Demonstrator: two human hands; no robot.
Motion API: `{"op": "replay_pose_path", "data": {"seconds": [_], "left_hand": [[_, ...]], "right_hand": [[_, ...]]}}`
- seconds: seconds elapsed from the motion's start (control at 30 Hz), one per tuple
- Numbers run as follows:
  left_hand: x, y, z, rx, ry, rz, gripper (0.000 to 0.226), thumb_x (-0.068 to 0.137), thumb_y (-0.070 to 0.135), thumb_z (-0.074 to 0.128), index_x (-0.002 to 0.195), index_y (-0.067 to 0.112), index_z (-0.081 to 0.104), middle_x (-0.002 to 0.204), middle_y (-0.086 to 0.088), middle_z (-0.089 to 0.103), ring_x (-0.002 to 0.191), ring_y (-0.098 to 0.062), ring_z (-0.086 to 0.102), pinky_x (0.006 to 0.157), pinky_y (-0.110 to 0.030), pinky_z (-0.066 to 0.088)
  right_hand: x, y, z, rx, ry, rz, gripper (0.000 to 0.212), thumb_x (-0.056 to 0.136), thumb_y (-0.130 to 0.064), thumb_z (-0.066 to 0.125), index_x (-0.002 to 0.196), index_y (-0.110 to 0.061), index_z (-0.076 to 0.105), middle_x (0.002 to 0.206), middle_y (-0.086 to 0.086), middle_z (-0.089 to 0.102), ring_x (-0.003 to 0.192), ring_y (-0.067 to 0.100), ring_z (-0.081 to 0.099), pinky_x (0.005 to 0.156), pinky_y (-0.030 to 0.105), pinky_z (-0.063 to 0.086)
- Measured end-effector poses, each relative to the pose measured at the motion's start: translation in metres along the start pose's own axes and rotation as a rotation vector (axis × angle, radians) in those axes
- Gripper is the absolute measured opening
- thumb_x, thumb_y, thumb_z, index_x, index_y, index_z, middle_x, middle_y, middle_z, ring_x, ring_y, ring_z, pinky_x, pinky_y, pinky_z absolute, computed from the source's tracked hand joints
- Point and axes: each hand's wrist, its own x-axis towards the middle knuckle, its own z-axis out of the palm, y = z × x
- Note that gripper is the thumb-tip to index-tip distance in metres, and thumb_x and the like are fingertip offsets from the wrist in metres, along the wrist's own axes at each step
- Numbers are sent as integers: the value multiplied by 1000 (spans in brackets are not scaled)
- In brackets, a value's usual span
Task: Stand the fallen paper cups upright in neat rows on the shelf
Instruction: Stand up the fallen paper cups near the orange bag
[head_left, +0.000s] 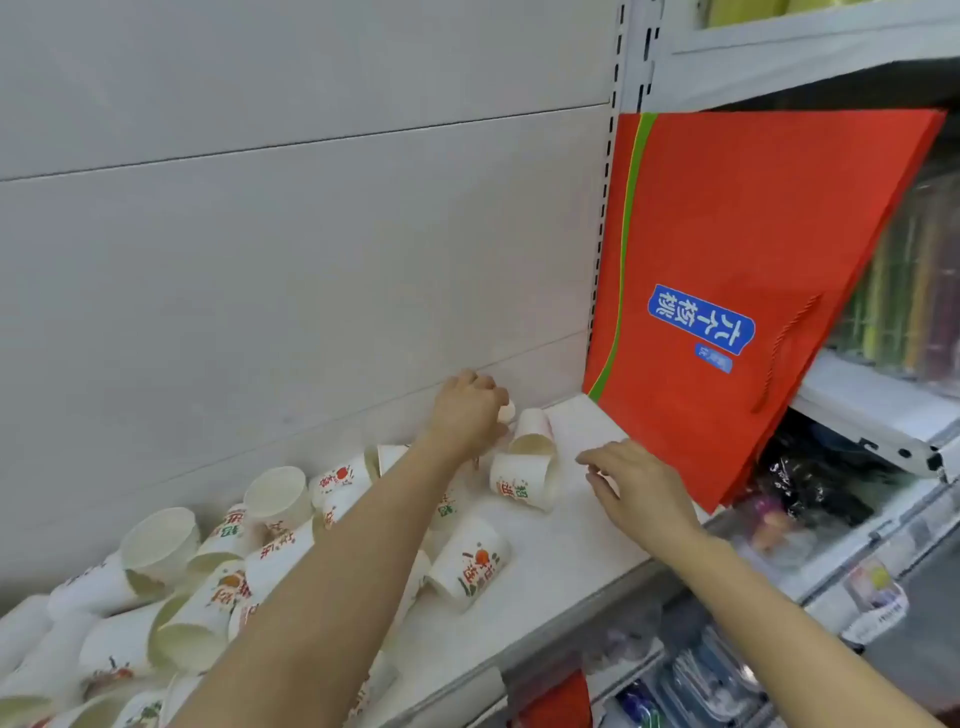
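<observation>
Head | red bag (727, 249) "六个核桃" | left hand (467, 410) fingers grip cup (506, 411) | right hand (641, 483) fingers apart

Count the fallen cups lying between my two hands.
2: the back cup beside the left hand, and the front cup just before it, nearer the right hand. The left hand's curled fingers may hide another.

The left hand (467, 415) covers most of a small cup (506, 410), so its grip is hard to tell. Its arm hides some fallen cups (291, 551). More cups left of the hand are cut off. Things below the shelf (561, 566) are blurry
</observation>
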Motion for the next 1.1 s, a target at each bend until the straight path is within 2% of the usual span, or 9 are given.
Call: {"op": "replay_pose_path", "data": {"seconds": [0.13, 0.2, 0.3, 0.47, 0.6, 0.7, 0.87, 0.97, 1.1], "left_hand": [[8, 1, 10, 31, -30, -7, 26, 90, 36, 56, 108, 23, 69, 121, 1, 59, 118, -23, 45, 99, -33, 31], [11, -3, 11, -21, 22, -30, 21, 89, 31, 58, 102, 23, 72, 116, 3, 63, 114, -21, 48, 92, -29, 34], [11, -11, 12, -101, 141, -112, 18, 89, 23, 59, 101, 22, 72, 113, 5, 65, 109, -19, 52, 81, -28, 39], [11, -1, 13, -139, 181, -176, 17, 90, 28, 59, 102, 23, 70, 113, 8, 64, 109, -15, 53, 77, -29, 44], [6, 8, 21, -166, 215, -222, 16, 90, 28, 59, 101, 22, 69, 112, 8, 64, 111, -15, 54, 77, -29, 44], [6, 13, 26, -222, 223, -227, 15, 90, 26, 59, 101, 22, 67, 112, 8, 64, 110, -15, 53, 76, -30, 44], [18, 25, 32, -303, 200, -242, 13, 89, 25, 61, 100, 21, 67, 110, 7, 63, 108, -16, 52, 77, -33, 46], [25, 33, 35, -332, 185, -225, 12, 88, 22, 62, 98, 19, 67, 108, 4, 64, 108, -18, 52, 78, -34, 46], [30, 38, 43, -347, 153, -240, 13, 89, 22, 62, 100, 17, 67, 111, 3, 63, 112, -19, 50, 80, -36, 47]], "right_hand": [[35, 25, 4, -64, -151, -33, 48, 73, -5, 72, 117, -22, 64, 107, -5, 67, 100, 24, 59, 76, 36, 50], [58, 35, 6, -106, -255, -125, 64, 74, -2, 66, 132, -26, 52, 129, -7, 57, 117, 20, 50, 92, 34, 39], [88, 40, 13, -155, -425, -275, 82, 75, 3, 58, 144, -33, 31, 148, -11, 35, 134, 15, 32, 101, 29, 24], [110, 45, 33, -220, -590, -494, 82, 73, -11, 66, 144, -30, 30, 146, -3, 35, 135, 18, 30, 103, 37, 27], [106, 53, 57, -213, -492, -596, 65, 72, -33, 69, 130, -23, 42, 128, 3, 47, 119, 22, 44, 103, 36, 29], [105, 68, 61, -67, -451, -454, 60, 70, -34, 70, 125, -23, 47, 121, -2, 52, 114, 21, 47, 98, 33, 35], [97, 78, 60, 355, -206, 292, 64, 70, -24, 76, 125, -22, 41, 122, 0, 53, 109, 25, 54, 75, 33, 44], [94, 72, 67, 477, -115, 400, 71, 72, -25, 77, 130, -21, 36, 122, 1, 53, 106, 25, 53, 70, 30, 39], [90, 72, 77, 456, -100, 442, 70, 74, -26, 76, 133, -20, 37, 128, 3, 50, 114, 26, 49, 78, 32, 42]]}}
